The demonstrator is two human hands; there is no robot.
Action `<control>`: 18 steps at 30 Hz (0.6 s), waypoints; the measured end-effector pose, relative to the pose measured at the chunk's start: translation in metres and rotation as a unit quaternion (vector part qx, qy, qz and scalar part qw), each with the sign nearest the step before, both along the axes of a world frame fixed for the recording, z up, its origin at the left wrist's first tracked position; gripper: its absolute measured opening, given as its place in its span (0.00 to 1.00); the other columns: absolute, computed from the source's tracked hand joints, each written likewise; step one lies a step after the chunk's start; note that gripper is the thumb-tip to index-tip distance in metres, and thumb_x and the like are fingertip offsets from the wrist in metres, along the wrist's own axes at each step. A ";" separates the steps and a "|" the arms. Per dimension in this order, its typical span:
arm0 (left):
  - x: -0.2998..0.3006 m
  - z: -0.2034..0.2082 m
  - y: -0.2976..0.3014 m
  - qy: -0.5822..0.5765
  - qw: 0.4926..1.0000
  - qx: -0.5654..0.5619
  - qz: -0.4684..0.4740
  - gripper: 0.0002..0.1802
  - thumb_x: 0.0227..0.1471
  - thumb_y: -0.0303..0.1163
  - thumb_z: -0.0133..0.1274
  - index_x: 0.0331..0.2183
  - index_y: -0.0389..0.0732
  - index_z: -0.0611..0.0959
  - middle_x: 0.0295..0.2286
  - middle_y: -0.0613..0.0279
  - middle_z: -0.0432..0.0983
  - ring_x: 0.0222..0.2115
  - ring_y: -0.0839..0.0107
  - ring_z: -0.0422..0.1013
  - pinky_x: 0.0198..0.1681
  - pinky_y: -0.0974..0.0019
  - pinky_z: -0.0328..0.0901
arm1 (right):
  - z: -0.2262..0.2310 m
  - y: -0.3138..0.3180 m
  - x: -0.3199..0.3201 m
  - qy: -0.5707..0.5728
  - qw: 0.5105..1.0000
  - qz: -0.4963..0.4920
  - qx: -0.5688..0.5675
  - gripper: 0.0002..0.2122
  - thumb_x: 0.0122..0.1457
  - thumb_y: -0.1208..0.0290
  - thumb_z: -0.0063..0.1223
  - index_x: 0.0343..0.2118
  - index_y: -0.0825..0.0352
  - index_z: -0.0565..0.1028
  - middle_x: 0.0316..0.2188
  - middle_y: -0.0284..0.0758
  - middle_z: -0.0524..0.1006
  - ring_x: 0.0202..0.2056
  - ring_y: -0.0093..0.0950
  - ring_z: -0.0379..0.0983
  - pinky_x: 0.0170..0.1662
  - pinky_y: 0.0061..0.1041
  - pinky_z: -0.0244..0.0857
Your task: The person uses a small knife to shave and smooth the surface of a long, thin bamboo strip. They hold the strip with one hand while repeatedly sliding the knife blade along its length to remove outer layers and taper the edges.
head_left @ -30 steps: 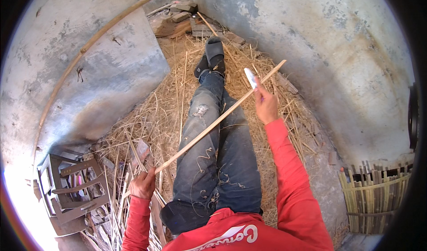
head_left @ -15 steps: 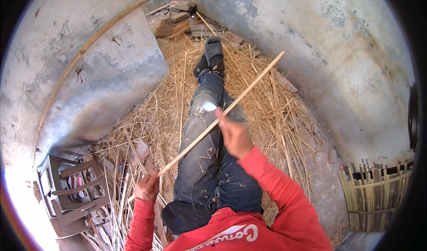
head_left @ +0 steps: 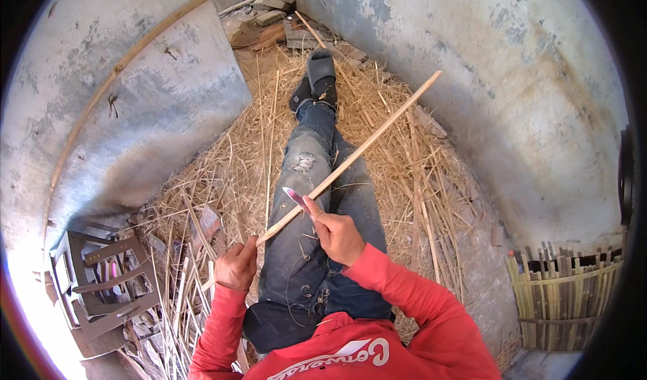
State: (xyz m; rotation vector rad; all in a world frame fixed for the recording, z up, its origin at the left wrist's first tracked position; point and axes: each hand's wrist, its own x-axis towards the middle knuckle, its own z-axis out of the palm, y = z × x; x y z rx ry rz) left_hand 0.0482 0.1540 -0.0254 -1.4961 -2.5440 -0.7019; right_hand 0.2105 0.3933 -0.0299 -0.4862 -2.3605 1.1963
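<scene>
My left hand [head_left: 236,264] is closed round the lower end of a long pale strip of split wood or bamboo [head_left: 377,135], which slants up to the right across my outstretched legs. In my right hand [head_left: 338,237] I grip a knife [head_left: 294,197]; its handle is hidden in my fist. The blade lies against the strip above my left hand, its tip pointing up and left. My right index finger stretches along the blade's back. Thin curled shavings [head_left: 304,292] cling to my dark jeans [head_left: 290,259].
Straw and shavings [head_left: 229,178] cover the floor, with loose strips [head_left: 185,292] at my left. A tipped dark wooden chair [head_left: 111,279] lies at far left. A slatted basket [head_left: 566,299] stands at right. Bricks [head_left: 273,9] lie beyond my feet; plastered walls [head_left: 539,77] stand on both sides.
The knife and my right hand have moved down and left along the strip, toward my left hand. My left hand has shifted slightly up and right, still holding the strip.
</scene>
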 end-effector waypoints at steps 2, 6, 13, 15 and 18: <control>-0.003 -0.001 -0.001 0.004 1.000 0.009 -0.008 0.15 0.54 0.26 0.62 0.45 0.46 0.87 0.21 0.58 0.71 0.18 0.54 0.73 0.22 0.52 0.66 | 0.002 0.006 -0.002 0.013 1.000 -0.001 0.006 0.18 0.70 0.73 0.47 0.62 0.67 0.73 0.52 0.50 0.78 0.43 0.43 0.83 0.45 0.32 0.75; -0.003 -0.001 0.001 0.000 1.000 0.010 -0.013 0.15 0.54 0.27 0.62 0.45 0.47 0.87 0.21 0.57 0.71 0.18 0.54 0.73 0.22 0.52 0.66 | 0.010 0.102 -0.004 -0.009 0.975 -0.223 0.012 0.19 0.72 0.69 0.46 0.62 0.69 0.72 0.50 0.47 0.81 0.41 0.32 0.83 0.42 0.30 0.74; 0.014 0.015 0.043 -0.050 0.998 0.026 -0.002 0.13 0.55 0.26 0.62 0.44 0.43 0.87 0.22 0.53 0.74 0.21 0.50 0.75 0.24 0.51 0.66 | -0.026 0.029 -0.016 0.057 0.997 -0.038 0.030 0.20 0.68 0.74 0.50 0.63 0.67 0.72 0.53 0.56 0.76 0.44 0.40 0.84 0.43 0.32 0.76; 0.015 0.018 0.044 -0.091 0.995 0.022 0.018 0.12 0.55 0.25 0.62 0.43 0.40 0.86 0.25 0.51 0.77 0.24 0.47 0.76 0.26 0.51 0.68 | 0.014 -0.026 -0.011 -0.126 0.989 0.069 -0.042 0.18 0.70 0.75 0.47 0.61 0.68 0.73 0.53 0.55 0.77 0.52 0.41 0.80 0.51 0.31 0.75; 0.016 0.016 0.047 -0.109 0.993 0.042 0.009 0.11 0.55 0.25 0.61 0.42 0.40 0.87 0.26 0.50 0.78 0.25 0.47 0.76 0.27 0.51 0.68 | -0.019 0.004 -0.017 0.127 0.991 -0.024 0.035 0.18 0.71 0.74 0.45 0.63 0.65 0.73 0.45 0.52 0.82 0.41 0.37 0.84 0.41 0.33 0.75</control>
